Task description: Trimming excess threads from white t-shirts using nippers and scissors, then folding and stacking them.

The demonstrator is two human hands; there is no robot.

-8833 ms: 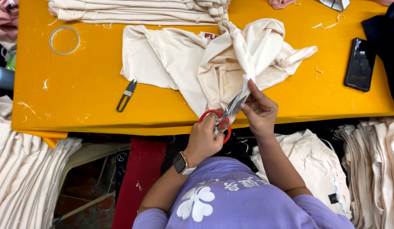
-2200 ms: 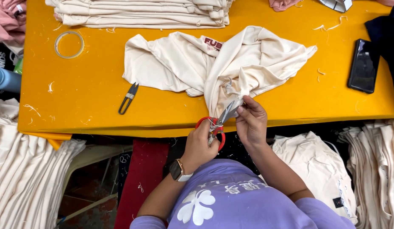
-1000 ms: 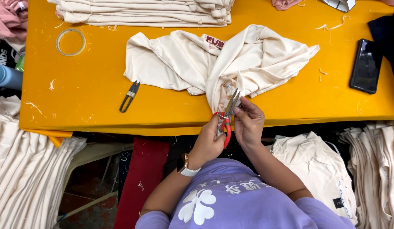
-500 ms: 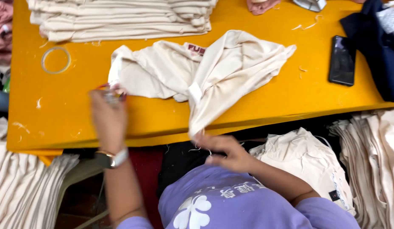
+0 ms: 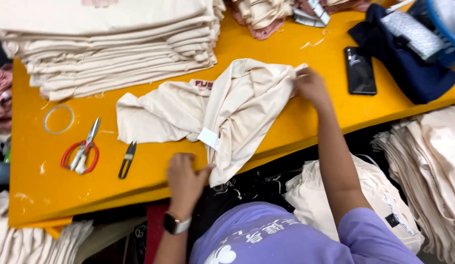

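Two hands pinch the cream shirt (image 5: 227,110) mid-frame on the yellow tabletop (image 5: 296,127): left hand (image 5: 186,178) low, right hand (image 5: 310,87) upper right. Its hanging hem could slide off.

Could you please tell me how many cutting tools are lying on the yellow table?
2: red-handled scissors near the table's left end, and small black thread snips just right of them. Others may be hidden under fabric.

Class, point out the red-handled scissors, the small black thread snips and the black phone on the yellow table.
Red-handled scissors (image 5: 80,154), head view, on the handles.
Small black thread snips (image 5: 126,159), head view, mid-body.
Black phone (image 5: 360,70), head view, screen centre.
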